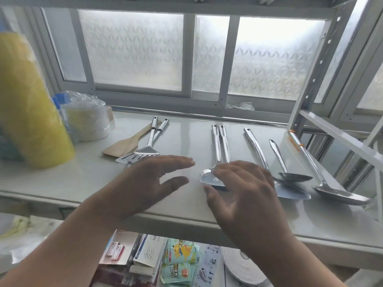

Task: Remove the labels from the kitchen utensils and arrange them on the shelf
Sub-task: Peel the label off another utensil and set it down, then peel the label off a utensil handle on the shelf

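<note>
both hands (143, 183) open, utensils' (220, 146) handles windowward

Perhaps "10" on green packet (182, 272)

Bright backlight through frosted window (132, 48); edges blurred, bowed.

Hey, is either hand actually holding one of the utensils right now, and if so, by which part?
Nothing is held. The left hand and the right hand are spread open over the shelf, the right above a metal spatula.
</note>
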`<action>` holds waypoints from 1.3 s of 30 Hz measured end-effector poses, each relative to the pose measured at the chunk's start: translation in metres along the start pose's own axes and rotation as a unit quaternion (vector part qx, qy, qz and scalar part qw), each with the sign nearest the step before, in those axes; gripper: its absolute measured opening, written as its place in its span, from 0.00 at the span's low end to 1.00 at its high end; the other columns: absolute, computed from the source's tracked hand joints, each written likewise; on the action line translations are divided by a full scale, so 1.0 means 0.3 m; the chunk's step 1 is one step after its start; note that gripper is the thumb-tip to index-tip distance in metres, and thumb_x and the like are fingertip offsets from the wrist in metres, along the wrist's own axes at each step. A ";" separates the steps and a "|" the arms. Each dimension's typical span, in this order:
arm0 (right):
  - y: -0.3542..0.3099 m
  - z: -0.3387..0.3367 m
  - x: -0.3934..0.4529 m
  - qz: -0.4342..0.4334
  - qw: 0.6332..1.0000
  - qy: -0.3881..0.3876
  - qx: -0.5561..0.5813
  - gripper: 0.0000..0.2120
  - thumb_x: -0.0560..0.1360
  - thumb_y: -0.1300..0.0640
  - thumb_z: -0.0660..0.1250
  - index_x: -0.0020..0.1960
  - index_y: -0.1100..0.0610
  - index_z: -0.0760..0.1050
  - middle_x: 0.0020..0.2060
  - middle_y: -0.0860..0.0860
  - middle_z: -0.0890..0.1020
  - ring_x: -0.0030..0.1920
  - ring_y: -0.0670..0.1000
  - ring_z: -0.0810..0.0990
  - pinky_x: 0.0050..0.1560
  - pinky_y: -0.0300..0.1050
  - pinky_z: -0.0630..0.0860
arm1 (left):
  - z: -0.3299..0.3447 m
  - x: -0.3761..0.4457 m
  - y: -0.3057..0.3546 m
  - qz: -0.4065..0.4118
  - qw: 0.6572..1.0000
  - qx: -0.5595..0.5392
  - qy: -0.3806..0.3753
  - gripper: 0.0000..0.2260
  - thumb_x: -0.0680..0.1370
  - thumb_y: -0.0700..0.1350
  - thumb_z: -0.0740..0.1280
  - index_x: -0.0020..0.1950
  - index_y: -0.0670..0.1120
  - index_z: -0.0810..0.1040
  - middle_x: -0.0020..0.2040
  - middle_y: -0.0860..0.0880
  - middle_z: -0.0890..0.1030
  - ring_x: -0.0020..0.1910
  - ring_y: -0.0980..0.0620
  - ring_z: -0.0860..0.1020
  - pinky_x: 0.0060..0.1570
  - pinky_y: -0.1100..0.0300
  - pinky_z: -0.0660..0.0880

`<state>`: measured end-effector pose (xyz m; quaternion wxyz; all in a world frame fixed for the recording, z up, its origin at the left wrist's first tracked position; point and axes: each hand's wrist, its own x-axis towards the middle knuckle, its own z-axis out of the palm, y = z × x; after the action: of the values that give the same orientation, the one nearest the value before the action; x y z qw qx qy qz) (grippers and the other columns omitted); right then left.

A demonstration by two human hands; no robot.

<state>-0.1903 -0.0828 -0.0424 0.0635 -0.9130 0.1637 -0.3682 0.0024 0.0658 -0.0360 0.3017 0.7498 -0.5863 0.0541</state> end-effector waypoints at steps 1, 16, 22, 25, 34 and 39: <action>-0.029 0.000 0.023 -0.012 1.000 -0.003 0.009 0.16 0.74 0.45 0.70 0.58 0.50 0.84 0.56 0.45 0.85 0.62 0.50 0.78 0.66 0.50 0.68 | -0.032 -0.014 -0.013 -0.006 1.000 0.004 0.013 0.20 0.81 0.59 0.69 0.73 0.60 0.80 0.69 0.69 0.78 0.67 0.79 0.70 0.67 0.79 0.65; -0.410 0.413 0.351 -0.056 0.953 -0.292 0.049 0.20 0.75 0.64 0.56 0.62 0.55 0.78 0.56 0.53 0.82 0.56 0.56 0.79 0.52 0.44 0.73 | -0.174 -0.130 -0.288 -0.204 0.978 0.046 -0.013 0.17 0.80 0.61 0.62 0.67 0.62 0.80 0.61 0.60 0.83 0.61 0.58 0.79 0.66 0.51 0.76; -0.439 0.462 0.404 -0.087 0.947 -0.306 0.040 0.22 0.76 0.64 0.56 0.65 0.50 0.77 0.53 0.53 0.83 0.54 0.56 0.79 0.54 0.45 0.75 | -0.170 -0.151 -0.317 -0.265 0.960 0.076 0.051 0.12 0.79 0.55 0.62 0.57 0.57 0.82 0.54 0.54 0.83 0.59 0.51 0.77 0.61 0.51 0.76; -0.427 0.484 0.416 -0.063 0.948 -0.299 0.087 0.24 0.74 0.64 0.57 0.63 0.45 0.79 0.50 0.52 0.83 0.46 0.54 0.78 0.47 0.43 0.75 | -0.165 -0.155 -0.311 -0.293 0.949 0.103 0.062 0.14 0.78 0.56 0.62 0.60 0.58 0.82 0.56 0.53 0.83 0.62 0.49 0.77 0.62 0.48 0.77; -0.406 0.407 0.353 -0.067 0.975 -0.194 0.083 0.19 0.74 0.66 0.58 0.57 0.52 0.80 0.49 0.55 0.82 0.50 0.60 0.80 0.48 0.52 0.80 | -0.161 -0.148 -0.306 -0.332 0.930 0.142 0.064 0.24 0.75 0.61 0.60 0.70 0.64 0.78 0.62 0.51 0.83 0.65 0.46 0.79 0.64 0.47 0.79; -0.393 0.358 0.324 -0.103 0.982 -0.155 0.040 0.18 0.73 0.66 0.56 0.55 0.52 0.78 0.44 0.54 0.81 0.45 0.60 0.80 0.38 0.47 0.72 | -0.165 -0.149 -0.293 -0.317 0.930 0.178 0.060 0.22 0.75 0.63 0.59 0.61 0.56 0.83 0.55 0.53 0.84 0.60 0.47 0.79 0.59 0.47 0.79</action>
<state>-0.0205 -0.0064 -0.0287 0.0868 -0.9677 0.0421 -0.2328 0.0823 0.1407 -0.0495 0.1989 0.9334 -0.2798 0.1040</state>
